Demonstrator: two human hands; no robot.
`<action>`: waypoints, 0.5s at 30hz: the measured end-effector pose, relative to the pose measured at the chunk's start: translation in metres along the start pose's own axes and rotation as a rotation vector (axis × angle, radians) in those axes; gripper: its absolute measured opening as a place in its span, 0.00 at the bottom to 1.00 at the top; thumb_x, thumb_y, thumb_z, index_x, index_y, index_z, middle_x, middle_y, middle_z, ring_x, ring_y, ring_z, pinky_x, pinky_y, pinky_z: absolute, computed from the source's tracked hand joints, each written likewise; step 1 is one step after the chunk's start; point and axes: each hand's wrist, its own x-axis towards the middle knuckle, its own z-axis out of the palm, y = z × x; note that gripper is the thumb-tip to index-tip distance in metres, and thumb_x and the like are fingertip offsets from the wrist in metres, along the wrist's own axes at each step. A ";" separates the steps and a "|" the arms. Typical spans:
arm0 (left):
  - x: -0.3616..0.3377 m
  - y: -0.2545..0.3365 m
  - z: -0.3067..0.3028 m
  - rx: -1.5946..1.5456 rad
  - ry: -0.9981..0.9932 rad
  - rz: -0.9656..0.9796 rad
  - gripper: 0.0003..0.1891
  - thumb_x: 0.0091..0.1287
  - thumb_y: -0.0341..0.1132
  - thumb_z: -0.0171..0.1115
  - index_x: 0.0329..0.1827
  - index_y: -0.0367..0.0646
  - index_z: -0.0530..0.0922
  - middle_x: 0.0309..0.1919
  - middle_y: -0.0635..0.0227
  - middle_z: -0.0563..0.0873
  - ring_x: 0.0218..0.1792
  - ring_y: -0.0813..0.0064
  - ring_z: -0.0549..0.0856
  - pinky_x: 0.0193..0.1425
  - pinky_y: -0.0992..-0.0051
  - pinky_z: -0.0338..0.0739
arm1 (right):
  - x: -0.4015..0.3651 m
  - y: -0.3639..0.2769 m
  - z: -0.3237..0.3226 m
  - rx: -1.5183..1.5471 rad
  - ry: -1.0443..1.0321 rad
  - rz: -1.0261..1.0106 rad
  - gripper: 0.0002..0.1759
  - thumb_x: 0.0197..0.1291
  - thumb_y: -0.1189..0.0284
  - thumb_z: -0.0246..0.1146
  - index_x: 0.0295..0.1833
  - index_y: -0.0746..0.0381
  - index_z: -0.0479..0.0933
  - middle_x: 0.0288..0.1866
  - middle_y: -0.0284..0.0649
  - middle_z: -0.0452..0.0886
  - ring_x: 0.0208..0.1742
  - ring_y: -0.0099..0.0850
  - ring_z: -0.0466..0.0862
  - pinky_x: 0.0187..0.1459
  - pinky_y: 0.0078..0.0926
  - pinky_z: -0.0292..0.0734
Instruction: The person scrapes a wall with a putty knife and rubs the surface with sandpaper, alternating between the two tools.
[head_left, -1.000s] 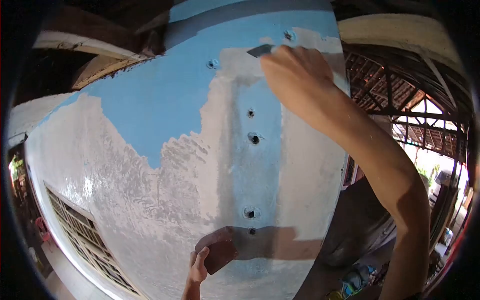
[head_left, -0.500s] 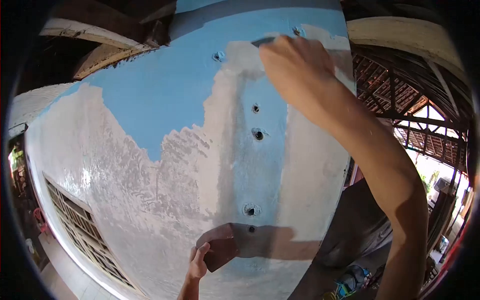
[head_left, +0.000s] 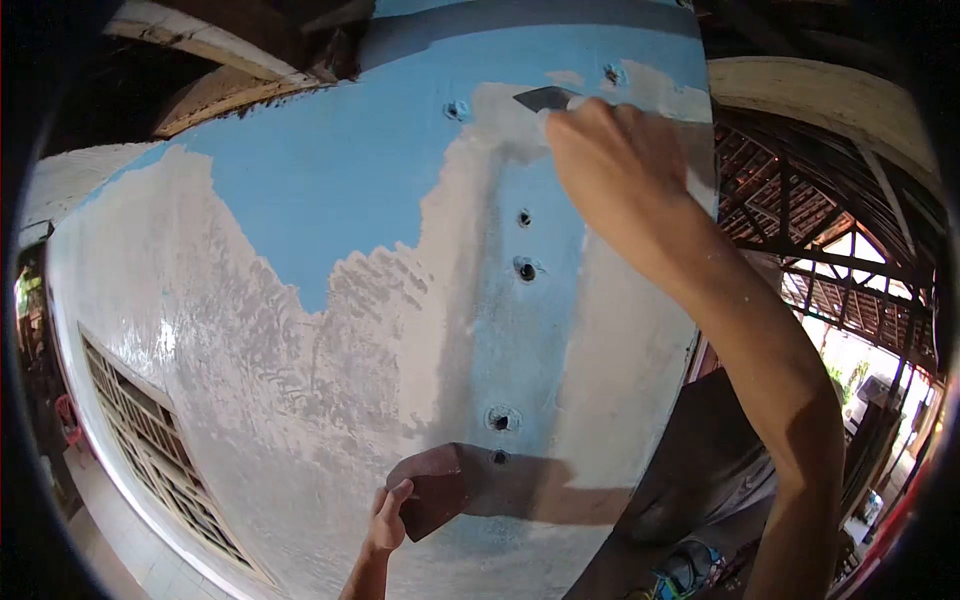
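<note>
My right hand (head_left: 615, 152) is closed around a putty knife (head_left: 545, 98), whose dark blade points left over the upper wall, at the edge between a skim of putty and blue paint. Low in the view, my left hand (head_left: 388, 518) grips a flat reddish-brown plate (head_left: 432, 492) by its left side, thumb on its face. The wall (head_left: 320, 190) is blue, with pale grey-white putty (head_left: 390, 350) spread over much of it. A bare blue strip (head_left: 520, 340) runs down the middle, with several holes in it.
A slatted window or vent (head_left: 160, 450) sits in the wall at lower left. Wooden beams (head_left: 215, 45) cross overhead. Right of the wall's edge are a roof frame (head_left: 800, 200), a dark sheet (head_left: 710, 470) and tangled coloured items (head_left: 690, 570) on the floor.
The putty knife's blade shows more now, and my right hand has shifted slightly right and down. My left hand still holds the plate, and the view has moved a little.
</note>
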 end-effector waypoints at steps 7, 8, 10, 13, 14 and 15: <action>0.003 -0.024 -0.009 0.254 -0.057 0.377 0.13 0.74 0.38 0.55 0.47 0.35 0.81 0.39 0.58 0.81 0.44 0.67 0.79 0.51 0.70 0.71 | 0.010 0.005 0.004 0.062 0.099 -0.024 0.07 0.56 0.79 0.60 0.38 0.66 0.83 0.32 0.51 0.85 0.38 0.46 0.89 0.37 0.41 0.84; 0.003 -0.024 -0.009 0.255 -0.064 0.408 0.13 0.74 0.37 0.55 0.48 0.36 0.81 0.39 0.58 0.81 0.43 0.67 0.79 0.51 0.70 0.71 | 0.011 -0.001 -0.010 0.069 -0.042 0.028 0.06 0.55 0.79 0.61 0.35 0.67 0.83 0.32 0.52 0.85 0.37 0.46 0.89 0.36 0.40 0.85; 0.007 -0.027 -0.013 0.348 -0.076 0.589 0.13 0.74 0.37 0.54 0.48 0.36 0.80 0.39 0.58 0.81 0.43 0.66 0.79 0.52 0.70 0.71 | 0.004 -0.015 -0.011 0.069 -0.037 0.029 0.05 0.55 0.79 0.61 0.33 0.66 0.83 0.32 0.53 0.85 0.37 0.46 0.89 0.36 0.39 0.85; 0.006 -0.021 -0.013 0.062 -0.054 0.111 0.13 0.75 0.36 0.53 0.49 0.36 0.80 0.41 0.57 0.81 0.43 0.65 0.80 0.51 0.70 0.71 | 0.005 -0.014 0.008 0.042 0.097 -0.014 0.05 0.55 0.80 0.62 0.31 0.66 0.83 0.33 0.53 0.86 0.37 0.46 0.89 0.35 0.39 0.85; 0.008 -0.022 -0.012 0.009 -0.083 0.093 0.13 0.75 0.36 0.53 0.48 0.35 0.80 0.41 0.57 0.81 0.44 0.66 0.80 0.51 0.70 0.71 | 0.005 -0.014 0.005 0.031 0.158 -0.031 0.05 0.55 0.80 0.62 0.31 0.66 0.84 0.33 0.53 0.86 0.37 0.46 0.89 0.35 0.38 0.85; 0.010 -0.022 -0.013 -0.037 -0.116 0.072 0.13 0.75 0.37 0.52 0.48 0.35 0.80 0.41 0.57 0.82 0.44 0.67 0.80 0.51 0.70 0.72 | 0.003 -0.012 0.001 0.050 0.068 -0.021 0.05 0.55 0.80 0.62 0.31 0.66 0.83 0.33 0.53 0.86 0.37 0.46 0.89 0.35 0.38 0.85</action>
